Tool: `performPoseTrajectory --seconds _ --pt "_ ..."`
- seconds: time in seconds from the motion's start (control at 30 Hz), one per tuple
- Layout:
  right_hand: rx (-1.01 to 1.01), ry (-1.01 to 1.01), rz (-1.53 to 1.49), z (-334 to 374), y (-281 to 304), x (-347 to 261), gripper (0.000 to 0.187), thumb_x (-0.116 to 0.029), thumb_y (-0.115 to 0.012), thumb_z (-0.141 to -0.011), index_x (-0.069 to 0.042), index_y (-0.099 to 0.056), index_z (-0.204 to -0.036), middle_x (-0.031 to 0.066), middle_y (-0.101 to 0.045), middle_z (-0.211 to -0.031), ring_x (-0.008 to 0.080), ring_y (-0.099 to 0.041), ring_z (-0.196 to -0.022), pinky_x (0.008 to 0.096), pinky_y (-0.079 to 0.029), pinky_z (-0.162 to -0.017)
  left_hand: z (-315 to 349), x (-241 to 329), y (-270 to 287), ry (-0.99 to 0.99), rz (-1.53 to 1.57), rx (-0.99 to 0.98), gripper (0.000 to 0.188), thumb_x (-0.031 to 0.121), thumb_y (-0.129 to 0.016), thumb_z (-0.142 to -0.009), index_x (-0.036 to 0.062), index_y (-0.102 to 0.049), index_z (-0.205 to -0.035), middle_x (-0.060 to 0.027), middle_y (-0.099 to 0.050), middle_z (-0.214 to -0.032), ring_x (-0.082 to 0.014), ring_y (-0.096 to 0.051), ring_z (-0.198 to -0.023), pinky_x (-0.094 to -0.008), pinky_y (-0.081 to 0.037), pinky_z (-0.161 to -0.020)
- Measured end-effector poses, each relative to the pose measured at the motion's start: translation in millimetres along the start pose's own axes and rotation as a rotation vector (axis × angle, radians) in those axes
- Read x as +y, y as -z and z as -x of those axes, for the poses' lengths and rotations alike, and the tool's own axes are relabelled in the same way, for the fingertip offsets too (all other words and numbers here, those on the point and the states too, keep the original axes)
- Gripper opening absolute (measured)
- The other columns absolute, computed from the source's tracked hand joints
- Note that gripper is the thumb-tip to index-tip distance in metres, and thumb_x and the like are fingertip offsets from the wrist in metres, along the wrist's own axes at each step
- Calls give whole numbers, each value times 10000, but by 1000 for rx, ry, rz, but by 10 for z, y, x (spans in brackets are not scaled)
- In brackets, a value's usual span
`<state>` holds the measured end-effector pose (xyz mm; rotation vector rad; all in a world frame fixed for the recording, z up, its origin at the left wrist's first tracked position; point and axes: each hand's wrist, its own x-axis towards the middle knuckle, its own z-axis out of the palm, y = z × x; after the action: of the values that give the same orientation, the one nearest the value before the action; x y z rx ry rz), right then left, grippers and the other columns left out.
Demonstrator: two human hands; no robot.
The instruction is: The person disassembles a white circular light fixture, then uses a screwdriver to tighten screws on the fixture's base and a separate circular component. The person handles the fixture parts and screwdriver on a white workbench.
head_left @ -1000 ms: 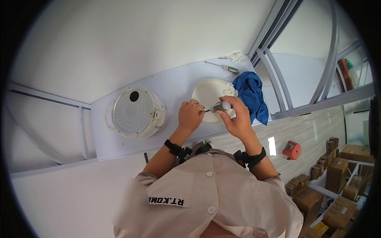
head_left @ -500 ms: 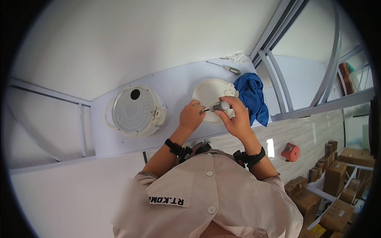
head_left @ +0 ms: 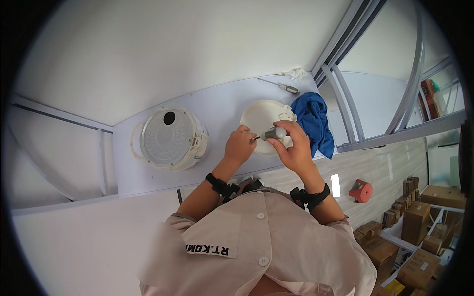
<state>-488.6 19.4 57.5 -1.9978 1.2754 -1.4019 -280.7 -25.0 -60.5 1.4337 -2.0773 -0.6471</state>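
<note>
Screwdriver (head_left: 270, 133), round-ended grey handle (head_left: 275, 132), right hand (head_left: 295, 145)

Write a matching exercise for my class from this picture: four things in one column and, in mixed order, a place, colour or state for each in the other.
Column one
1. Cloth
2. Round container
3. Cardboard boxes
4. Right hand

Column two
A. Brown, at the picture's lower right
B. Gripping a screwdriver's grey handle
C. Blue and crumpled
D. On the left part of the table, with a black spot on its top

Right pairs: 1-C, 2-D, 3-A, 4-B
</note>
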Motion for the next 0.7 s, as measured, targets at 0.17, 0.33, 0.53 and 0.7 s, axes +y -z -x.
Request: performPoseTrajectory --seconds 0.17,0.33,0.53,0.7 --pt "-6 3 15 1 -8 14 452 -80 -891 -847 -35 -686 -1248 181 -731 -1171 389 -696 -1074 435 -565 -923 -1 -20 -23 -14 -15 13 218 148 -802 -851 70 -852 -1049 -171 -725 -1220 -350 -756 -907 -446 -607 -859" --pt "-9 4 24 2 -21 -17 449 -75 -889 -849 -35 -684 -1246 180 -729 -1164 387 -696 -1069 433 -565 -916 -1 -24 -31 -5 -19 13 219 149 -800 -853 69 -853 -1051 -170 -724 -1221 -354 -756 -926 -448 -607 -868" --pt "-5 64 32 4 -13 -15 452 -71 -883 -851 -35 -681 -1253 178 -727 -1156 386 -695 -1053 433 -568 -904 -5 -3 -14 12 7 -7 225 150 -797 -856 78 -856 -1060 -165 -722 -1232 -363 -752 -955 -459 -608 -881" --pt "-28 100 56 12 -24 -12 460 -67 -877 -845 -33 -683 -1261 179 -725 -1163 387 -696 -1048 434 -571 -903 1 -15 -38 13 -25 12 229 156 -819 -842 115 -868 -1061 -130 -726 -1238 -359 -745 -948 -459 -614 -877"
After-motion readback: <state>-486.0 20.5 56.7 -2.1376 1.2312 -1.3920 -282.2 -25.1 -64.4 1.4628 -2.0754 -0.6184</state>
